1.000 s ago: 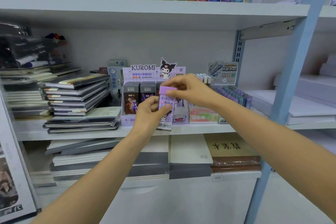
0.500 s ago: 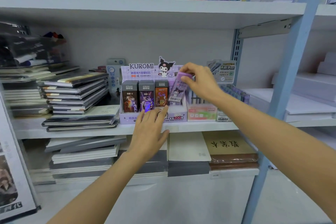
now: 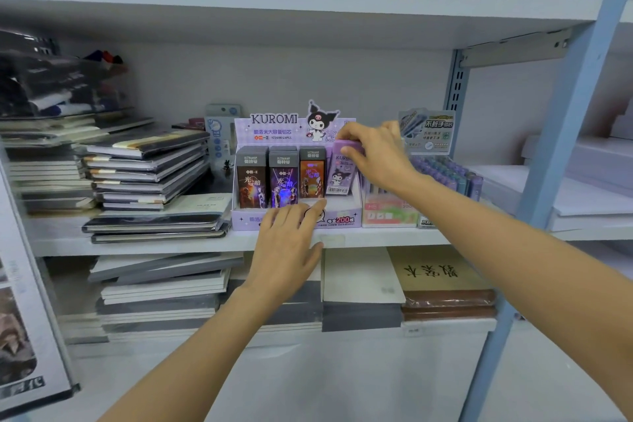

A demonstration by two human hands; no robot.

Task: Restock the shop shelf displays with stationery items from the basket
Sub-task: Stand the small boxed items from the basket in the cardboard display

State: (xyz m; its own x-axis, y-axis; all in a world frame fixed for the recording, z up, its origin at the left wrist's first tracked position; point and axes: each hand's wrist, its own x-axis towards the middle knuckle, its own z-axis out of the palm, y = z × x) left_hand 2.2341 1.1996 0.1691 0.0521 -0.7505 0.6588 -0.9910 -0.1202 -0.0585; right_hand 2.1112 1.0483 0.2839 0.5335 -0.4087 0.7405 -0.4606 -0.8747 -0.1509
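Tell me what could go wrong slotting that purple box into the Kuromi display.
The purple box, pinched by the right hand, is tilted; it may jam against the orange box or tip it. The Kuromi display could slide back if the left hand, touching its front, lets go.

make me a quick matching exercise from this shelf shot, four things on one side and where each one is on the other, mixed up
1 purple box
2 left hand
3 notebook stack
4 brown book

A a level below the display tray
B pinched at its top by the right hand
C fingers on the display tray front
D left of the display tray

Pairs: 1-B, 2-C, 3-D, 4-A
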